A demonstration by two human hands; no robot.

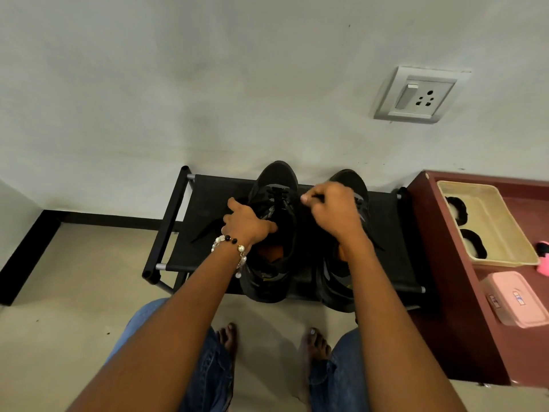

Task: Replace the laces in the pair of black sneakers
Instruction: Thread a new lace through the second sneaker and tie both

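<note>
— What's at the bottom of the frame, closest to us?

— Bare feet and blue jeans. The person stands right in front of a low black shoe rack (208, 200), so both arms can reach it.

— And the hands?

— They are apart. The left hand (248, 223), the one with the bead bracelet (230, 243), grips the side of the left sneaker (274, 233), near its opening. I think that keeps the shoe from sliding.

— The other one?

— The right hand (334, 211) is curled and pinches a black lace (316, 198), pulling it sideways. It seems to be working the lace out of the holes.

— Where is the pair?

— In the middle of the frame, side by side on the rack, toes to the wall. The right sneaker (349, 179) waits just beside the first.

— Anything farther off?

— A dark red cabinet (445, 263) at the right edge, with a cream tray (490, 221) and a pink box (511, 298). Up on the wall, upper right, a socket (419, 95).
</note>
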